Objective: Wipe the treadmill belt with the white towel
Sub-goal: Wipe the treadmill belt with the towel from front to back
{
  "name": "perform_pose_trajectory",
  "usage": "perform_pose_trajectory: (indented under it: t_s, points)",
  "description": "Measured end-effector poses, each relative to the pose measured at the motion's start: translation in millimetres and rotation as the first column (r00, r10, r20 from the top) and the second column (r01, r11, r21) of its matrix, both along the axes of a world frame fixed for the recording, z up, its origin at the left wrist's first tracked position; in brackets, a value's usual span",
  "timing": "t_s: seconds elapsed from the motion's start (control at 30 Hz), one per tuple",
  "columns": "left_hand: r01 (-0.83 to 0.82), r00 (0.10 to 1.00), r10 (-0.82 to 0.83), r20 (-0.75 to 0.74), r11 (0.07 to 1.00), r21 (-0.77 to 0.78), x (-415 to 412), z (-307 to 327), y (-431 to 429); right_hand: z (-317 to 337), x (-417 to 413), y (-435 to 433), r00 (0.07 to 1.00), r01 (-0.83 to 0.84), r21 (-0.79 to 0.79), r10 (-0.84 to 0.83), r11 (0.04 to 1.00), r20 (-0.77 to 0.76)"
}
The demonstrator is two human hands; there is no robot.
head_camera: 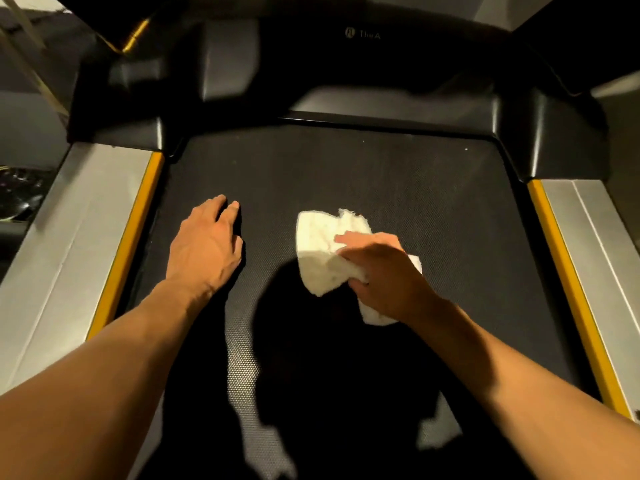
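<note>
The dark textured treadmill belt (pixel 398 174) fills the middle of the head view. A crumpled white towel (pixel 320 249) lies on it, right of centre. My right hand (pixel 384 275) grips the towel's near part, fingers curled round the cloth, and holds it down on the belt. My left hand (pixel 206 244) rests flat on the belt's left part, fingers straight and pointing away from me. About a hand's width of bare belt separates my left hand from the towel.
Silver side rails with yellow strips run along the belt, one on the left (pixel 79 237) and one on the right (pixel 595 237). The black motor cover (pixel 363 64) rises at the belt's far end. My shadow darkens the near belt.
</note>
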State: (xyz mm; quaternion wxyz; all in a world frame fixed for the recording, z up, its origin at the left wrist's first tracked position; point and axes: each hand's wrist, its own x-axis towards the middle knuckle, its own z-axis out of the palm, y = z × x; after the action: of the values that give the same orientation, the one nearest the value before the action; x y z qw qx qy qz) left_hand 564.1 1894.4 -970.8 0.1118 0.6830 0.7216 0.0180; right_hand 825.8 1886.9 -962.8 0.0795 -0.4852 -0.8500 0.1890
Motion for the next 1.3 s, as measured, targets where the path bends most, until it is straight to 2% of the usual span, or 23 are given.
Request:
perform_pose_trajectory:
  t_s: [0.03,0.07,0.13,0.17,0.23,0.33,0.37,0.43,0.5,0.57,0.7,0.77,0.8,0.87,0.9,0.97,1.03,1.07,1.13,1.2,1.27,1.3]
  points:
    - [0.001,1.0,-0.001,-0.011,1.0,0.004,-5,0,-5,0,-3,5,0.999,0.032,-0.02,-0.033,0.999,-0.036]
    - [0.009,1.0,-0.009,-0.025,1.0,0.007,-9,-1,-9,-1,-2,16,0.985,0.157,-0.055,-0.16,0.986,-0.065]
    - [0.034,0.997,-0.033,-0.063,0.999,0.016,-21,-3,-16,2,1,41,0.886,0.434,-0.107,-0.446,0.894,-0.127]
    - [0.05,0.995,-0.048,-0.087,0.998,0.024,-27,-3,-18,3,1,51,0.854,0.493,-0.094,-0.502,0.865,-0.14]
    - [0.098,0.986,-0.092,-0.141,0.995,0.029,-37,-2,-21,-1,-10,59,0.89,0.453,0.005,-0.452,0.891,-0.056]
    - [0.157,0.975,-0.159,-0.153,0.987,-0.025,-46,3,-24,-8,-44,39,0.974,0.125,0.09,-0.139,0.988,0.177]
    - [0.168,0.975,-0.172,-0.139,0.985,-0.043,-47,5,-25,-9,-51,25,0.984,-0.012,0.094,-0.005,0.996,0.177]
    - [0.177,0.979,-0.182,-0.09,0.982,-0.06,-49,6,-27,-14,-55,-5,0.988,-0.155,0.006,0.155,0.988,0.001]
    - [0.163,0.986,-0.164,-0.03,0.986,-0.028,-54,5,-34,-11,-59,-9,0.991,-0.047,-0.096,0.034,0.994,-0.13]
    - [0.162,0.987,-0.162,-0.009,0.987,-0.003,-63,2,-44,-7,-70,16,0.987,0.126,-0.113,-0.136,0.985,-0.082]
    - [0.188,0.981,-0.188,-0.043,0.982,-0.001,-78,-2,-63,-2,-105,45,0.977,0.213,-0.007,-0.213,0.977,0.018]
    - [0.161,0.986,-0.158,-0.053,0.986,0.04,-83,-2,-68,-11,-124,27,0.981,0.148,0.029,-0.15,0.989,0.126]
    - [0.128,0.991,-0.126,-0.039,0.99,0.05,-86,-2,-70,-18,-132,10,0.987,0.054,0.022,-0.056,0.998,0.153]
    - [0.075,0.997,-0.075,-0.003,0.995,0.063,-92,-1,-76,-17,-140,-31,0.984,-0.169,-0.03,0.171,0.985,0.057]
    - [0.061,0.998,-0.063,0.02,0.995,0.085,-96,-2,-80,-13,-140,-42,0.972,-0.233,-0.067,0.232,0.97,-0.023]
    - [0.025,0.995,-0.037,0.091,0.991,0.132,-101,-4,-86,-4,-144,-37,0.974,-0.204,-0.019,0.201,0.979,-0.104]
    - [-0.015,0.985,-0.011,0.17,0.988,0.153,-101,-4,-87,0,-153,-6,0.994,-0.081,0.021,0.082,0.997,-0.078]
    - [-0.029,0.979,-0.004,0.203,0.986,0.162,-101,-2,-87,-1,-157,11,0.997,-0.033,-0.019,0.031,0.999,-0.066]
    - [-0.038,0.971,-0.003,0.238,0.985,0.167,-102,2,-87,-6,-165,30,0.998,-0.028,-0.123,0.021,0.992,-0.054]
    - [-0.02,0.97,-0.021,0.243,0.986,0.166,-102,4,-87,-14,-170,21,0.998,-0.017,-0.165,0.027,0.986,0.057]
    - [-0.081,0.965,0.044,0.257,0.988,0.135,-103,-1,-88,-14,-169,-8,0.995,-0.024,-0.109,0.034,0.994,0.094]
    - [-0.145,0.955,0.111,0.274,0.984,0.108,-102,-2,-88,-12,-166,-27,0.994,-0.081,-0.054,0.085,0.995,0.074]
